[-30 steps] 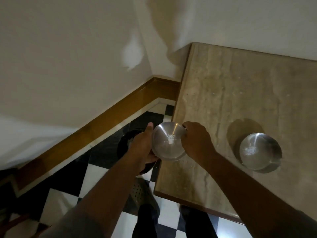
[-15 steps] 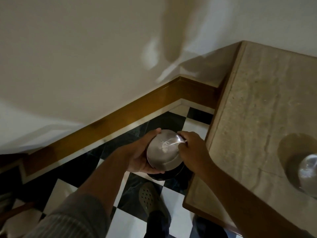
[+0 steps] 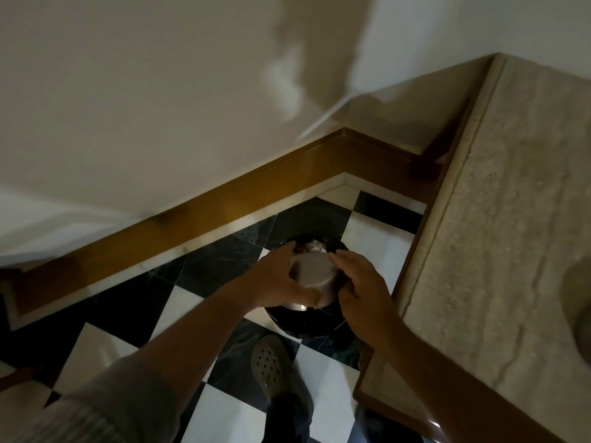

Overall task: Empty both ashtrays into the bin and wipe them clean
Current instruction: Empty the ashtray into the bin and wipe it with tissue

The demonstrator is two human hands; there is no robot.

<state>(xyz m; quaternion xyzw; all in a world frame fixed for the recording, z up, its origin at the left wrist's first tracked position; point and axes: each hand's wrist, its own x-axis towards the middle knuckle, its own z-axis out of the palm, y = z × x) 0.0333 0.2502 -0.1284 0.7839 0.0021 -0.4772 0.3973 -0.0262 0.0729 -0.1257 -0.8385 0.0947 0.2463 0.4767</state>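
A round steel ashtray (image 3: 312, 271) is turned upside down over the black bin (image 3: 300, 326) on the floor, its flat underside facing me. My left hand (image 3: 278, 282) grips its left side. My right hand (image 3: 361, 289) holds its right edge with the fingertips. Crumpled waste (image 3: 311, 247) shows inside the bin beyond the ashtray. The second steel ashtray (image 3: 583, 327) is barely visible at the right frame edge on the marble table (image 3: 499, 251).
The bin stands on black-and-white checkered floor tiles (image 3: 204, 276) between the wall with its wooden skirting (image 3: 224, 199) and the table's left edge. My foot in a perforated clog (image 3: 275, 369) is just in front of the bin.
Both hands carried the ashtray off the table edge, leftward and down over the bin, and tipped it from open-side-up to upside down. The view swung left, pushing the second ashtray to the frame edge.
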